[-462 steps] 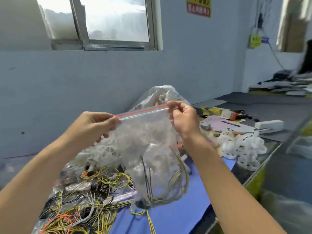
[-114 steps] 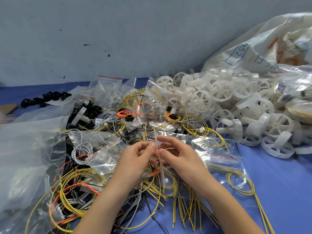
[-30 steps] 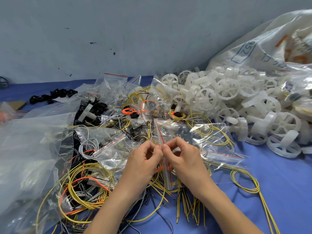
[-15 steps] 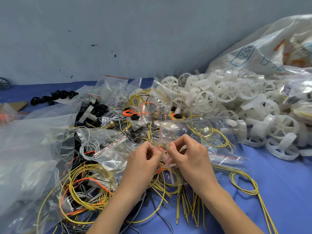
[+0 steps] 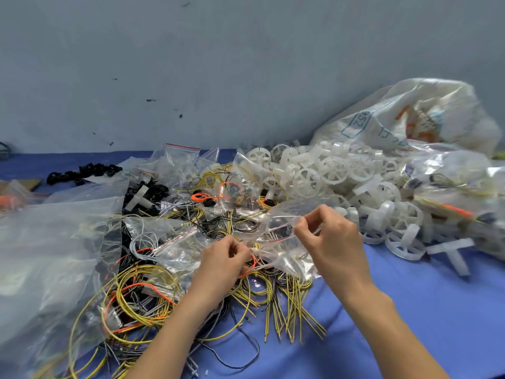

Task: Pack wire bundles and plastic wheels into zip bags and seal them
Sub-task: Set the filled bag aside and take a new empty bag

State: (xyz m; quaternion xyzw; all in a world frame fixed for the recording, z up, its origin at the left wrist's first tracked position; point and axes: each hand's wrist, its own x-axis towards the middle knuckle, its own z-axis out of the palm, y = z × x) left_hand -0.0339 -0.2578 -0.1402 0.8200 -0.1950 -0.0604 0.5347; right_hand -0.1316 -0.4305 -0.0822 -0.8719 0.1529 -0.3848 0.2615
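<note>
A small clear zip bag [image 5: 281, 231] with a red strip is stretched between my hands just above the pile. My left hand [image 5: 224, 259] pinches its lower left edge. My right hand [image 5: 332, 242] pinches its upper right edge, and the mouth gapes between them. Loose bundles of yellow, grey and orange wire [image 5: 142, 299] lie under and left of my hands. White plastic wheels [image 5: 328, 173] are heaped behind and to the right.
Everything lies on a blue table cover [image 5: 437, 310]. Large clear bags [image 5: 52, 242] lie at the left, several small zip bags [image 5: 177, 160] at the back, black parts [image 5: 82, 172] far left, a big printed white sack [image 5: 410, 121] against the grey wall.
My hands have drawn apart. The right hand rose up and to the right with the bag's edge, and the bag, pinched flat a second ago, now gapes.
</note>
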